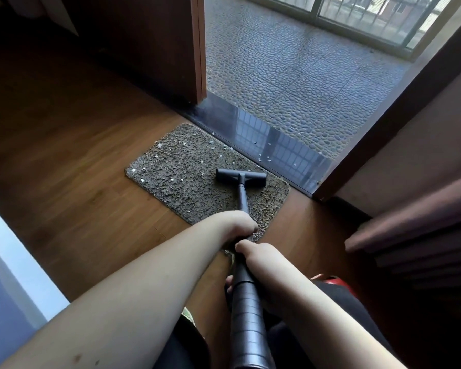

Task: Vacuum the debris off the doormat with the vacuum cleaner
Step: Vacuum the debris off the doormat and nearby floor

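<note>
Here, line by line:
Left hand fingers: curled round the dark grey plastic vacuum wand (242, 201), gripping it at its upper part; the left hand (241, 224) sits further along the wand toward the nozzle
Right hand fingers: wrapped round the same wand just behind the left hand, thumb on top; the right hand (256, 253) touches the left one
Forearms: both bare, reaching forward from the bottom of the view and meeting at the wand
Wand: runs from the wide ribbed tube at the bottom edge up to the nozzle, narrowing as it goes
Nozzle: the flat black T-shaped floor head (241, 177) rests on the mat, toward its right far part
Mat: the grey-brown shaggy rectangular doormat (186, 179) lies on the brown wooden plank floor (72, 145), its far edge beside the threshold
Debris: small white scraps (160, 145) scattered over the left and far part of the mat; the area near the nozzle and to its right looks bare of them
Threshold: glossy dark stone strip (272, 147) across the open doorway, with a few white scraps on it
Beyond: grey pebble-patterned floor (290, 65) outside
</note>
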### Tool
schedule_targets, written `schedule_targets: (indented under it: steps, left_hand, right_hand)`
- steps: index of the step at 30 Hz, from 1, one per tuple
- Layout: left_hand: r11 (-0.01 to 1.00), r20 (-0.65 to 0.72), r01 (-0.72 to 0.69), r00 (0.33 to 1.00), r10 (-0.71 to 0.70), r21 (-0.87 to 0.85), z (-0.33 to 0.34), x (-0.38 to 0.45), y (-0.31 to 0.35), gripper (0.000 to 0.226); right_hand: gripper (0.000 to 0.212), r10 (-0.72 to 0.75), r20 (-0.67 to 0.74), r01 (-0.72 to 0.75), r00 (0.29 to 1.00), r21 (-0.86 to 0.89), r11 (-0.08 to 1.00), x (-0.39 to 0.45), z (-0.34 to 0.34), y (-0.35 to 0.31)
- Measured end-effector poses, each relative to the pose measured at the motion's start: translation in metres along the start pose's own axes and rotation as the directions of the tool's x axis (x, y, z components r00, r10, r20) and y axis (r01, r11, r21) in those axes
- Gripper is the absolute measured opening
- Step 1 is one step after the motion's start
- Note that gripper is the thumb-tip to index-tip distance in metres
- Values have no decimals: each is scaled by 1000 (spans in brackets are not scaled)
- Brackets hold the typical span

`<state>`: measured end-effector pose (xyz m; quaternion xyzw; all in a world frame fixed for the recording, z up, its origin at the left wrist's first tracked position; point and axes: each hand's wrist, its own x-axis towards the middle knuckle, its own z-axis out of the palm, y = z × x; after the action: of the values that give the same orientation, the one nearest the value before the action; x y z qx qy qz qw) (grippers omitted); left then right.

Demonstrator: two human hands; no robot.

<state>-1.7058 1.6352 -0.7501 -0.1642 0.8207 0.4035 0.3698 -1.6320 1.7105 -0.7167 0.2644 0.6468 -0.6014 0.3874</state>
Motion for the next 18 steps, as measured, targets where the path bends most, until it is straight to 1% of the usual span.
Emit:
schedule_targets:
  steps: [4,7,10,12,14,16,18]
  left_hand:
    - [1000,-40,14,999,-15,-26,0,17,4,14]
    - [994,-78,28,996,-36,-107,-3,35,7,23]
    - [973,-92,18,995,-40,-228,-2,51,9,28]
    - [946,-67,24,997,-48,-324,-1,55,9,20]
    - [935,-63,42,996,-68,-352,0,55,10,6]
    - [931,-67,40,995,-69,-364,-1,54,10,5]
    - [937,-82,32,995,-64,-347,1,51,11,9]
  right_hand:
    - [13,-14,-12,14,1000,-6,1000,7,-3,-11]
    - [13,-36,-18,35,999,-14,999,16,-6,-21]
    - [20,-62,-25,63,998,26,998,29,-5,-24]
    - [22,-77,-31,79,997,44,996,34,-4,-23]
    - [24,-86,-36,88,996,48,995,36,-5,-23]
    - [27,-87,-36,89,996,42,995,35,-6,-23]
    - [29,-96,-36,96,995,22,995,33,-7,-22]
